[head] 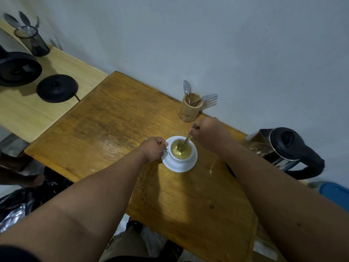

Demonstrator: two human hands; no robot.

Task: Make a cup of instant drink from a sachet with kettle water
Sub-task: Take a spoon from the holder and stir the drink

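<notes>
A white cup (pixel 190 156) stands on a white saucer (pixel 177 166) near the middle of the wooden table (pixel 113 129). The cup holds a yellowish-green drink. My left hand (pixel 154 148) grips the cup's handle on its left side. My right hand (pixel 209 135) holds a metal spoon (pixel 186 141) whose bowl dips into the drink. A steel kettle (pixel 279 148) with a black lid and handle stands to the right of the cup, against the wall. No sachet is visible.
A wooden holder (pixel 190 108) with a spoon and a fork stands behind the cup by the wall. On a paler table at the left sit a black mesh cutlery cup (pixel 33 40), a black pot (pixel 17 69) and its lid (pixel 56 87). Black bags (pixel 28 197) lie on the floor.
</notes>
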